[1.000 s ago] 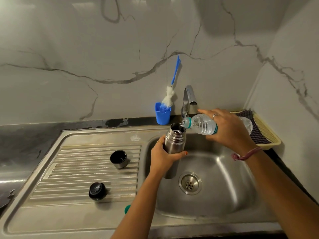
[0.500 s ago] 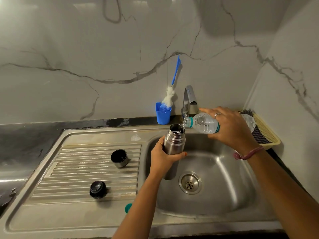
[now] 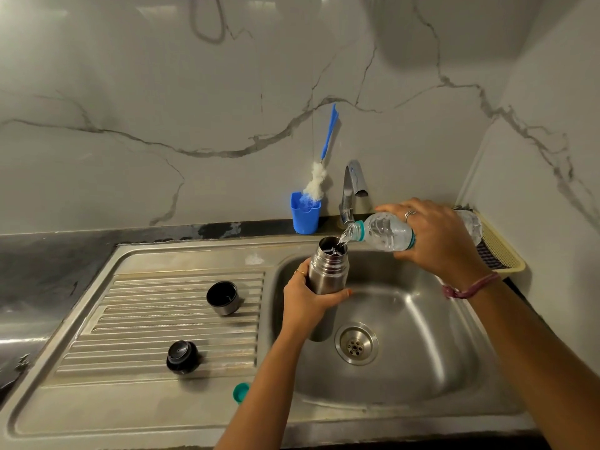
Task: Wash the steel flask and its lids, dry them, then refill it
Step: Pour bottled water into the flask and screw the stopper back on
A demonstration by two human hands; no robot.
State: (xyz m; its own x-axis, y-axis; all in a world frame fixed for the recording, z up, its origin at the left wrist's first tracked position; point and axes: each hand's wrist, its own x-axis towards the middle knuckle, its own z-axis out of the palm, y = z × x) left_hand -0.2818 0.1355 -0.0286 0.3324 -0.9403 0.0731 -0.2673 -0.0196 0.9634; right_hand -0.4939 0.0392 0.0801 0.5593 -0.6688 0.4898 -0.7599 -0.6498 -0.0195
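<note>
The left hand (image 3: 305,298) has its grip closed round the middle of the steel flask (image 3: 327,271), fingers wrapped behind and the thumb across the near side. The flask stands upright above the left part of the sink basin (image 3: 406,319), its mouth open and its lower body showing below the hand. The right hand (image 3: 435,238) grips a clear plastic bottle (image 3: 383,231) from above, tipped almost level with its neck pointing left. The bottle's neck sits just above and right of the flask's mouth, not touching it, and a thin stream of water (image 3: 343,238) falls into the opening.

To the left, on the ribbed drainboard (image 3: 146,319), lie the flask's two lids, well apart from both hands: the steel cup lid (image 3: 223,297) rests open side up at the far part, and the black stopper (image 3: 181,357) sits nearer and further left. A small teal bottle cap (image 3: 241,392) lies on the flat near rim, just beside the left forearm.

Behind the flask the tap (image 3: 352,186) rises at the basin's far edge, close to the bottle's neck. A blue holder (image 3: 305,217) with a bottle brush (image 3: 319,170) stands left of it against the marble wall. A yellow tray (image 3: 500,251) sits on the bench to the right, behind the right hand. The basin drain (image 3: 356,344) lies open below and right of the flask.
</note>
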